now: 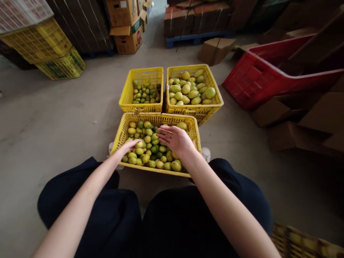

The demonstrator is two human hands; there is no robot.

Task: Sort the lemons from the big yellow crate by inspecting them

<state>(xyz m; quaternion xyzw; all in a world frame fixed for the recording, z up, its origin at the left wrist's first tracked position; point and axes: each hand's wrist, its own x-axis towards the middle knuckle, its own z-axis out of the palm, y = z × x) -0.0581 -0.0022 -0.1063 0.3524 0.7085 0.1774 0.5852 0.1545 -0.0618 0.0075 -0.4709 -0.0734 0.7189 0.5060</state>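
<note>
A yellow plastic crate (122,133) of yellow and green lemons (148,147) stands on the floor between my knees. My left hand (129,146) lies low on the lemons at the crate's left side, fingers stretched over the fruit. My right hand (174,139) hovers over the middle of the pile, palm down, fingers spread, holding nothing I can see. Behind it stand two more yellow crates: the left one (141,77) holds small green-yellow lemons, the right one (192,108) holds larger lemons.
A tilted red crate (258,77) and cardboard boxes (317,122) lie at the right. Stacked yellow crates (45,50) stand at the back left, cartons (126,32) and a blue pallet (196,37) at the back. Another yellow crate (298,243) shows at the bottom right.
</note>
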